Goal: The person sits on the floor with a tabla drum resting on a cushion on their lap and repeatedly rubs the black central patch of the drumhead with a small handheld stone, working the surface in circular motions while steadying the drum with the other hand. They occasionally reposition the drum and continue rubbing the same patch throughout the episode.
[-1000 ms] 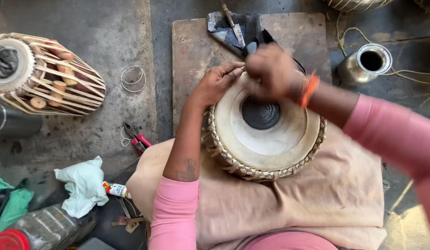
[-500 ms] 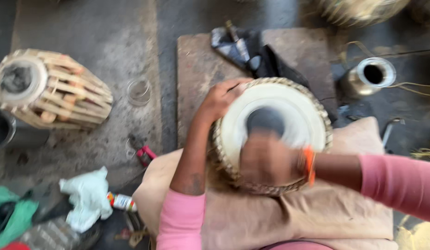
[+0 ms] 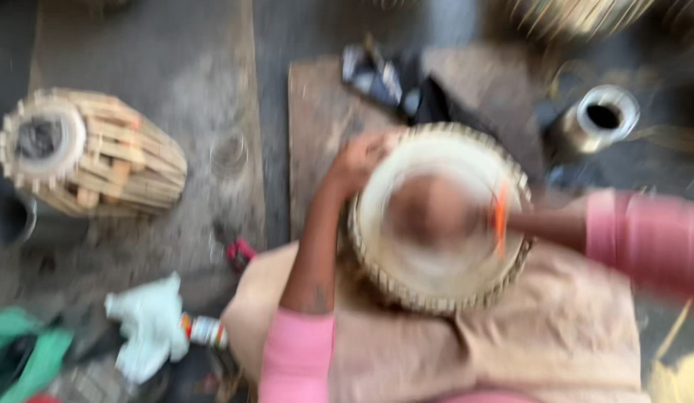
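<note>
Nearest the camera, a beige cloth (image 3: 556, 336) lies over the person's lap, and the round drum (image 3: 440, 216) sits on its far part, pale skin facing up. Both pink sleeves come in from the near edge and the right. The whole view is smeared by motion. The right hand (image 3: 433, 213) lies over the middle of the drumhead, an orange band at its wrist; it is too blurred to tell whether the fingers are spread or curled. The left hand (image 3: 358, 160) is at the drum's far-left rim, touching the woven edge; its fingers look bent onto the rim, though whether they pinch anything cannot be told. Left of the lap, on the grey floor (image 3: 175, 97), lie a white rag (image 3: 149, 325), a small tube (image 3: 205, 330) just beside it, and red-handled pliers (image 3: 241, 252). Farther left rests a second drum (image 3: 85, 153) on its side, laced with wooden pegs. Beyond the lap, a wooden board (image 3: 321, 119) carries dark tools (image 3: 384, 78) at its far edge. A metal cup (image 3: 597, 119) stands at the far right.
</note>
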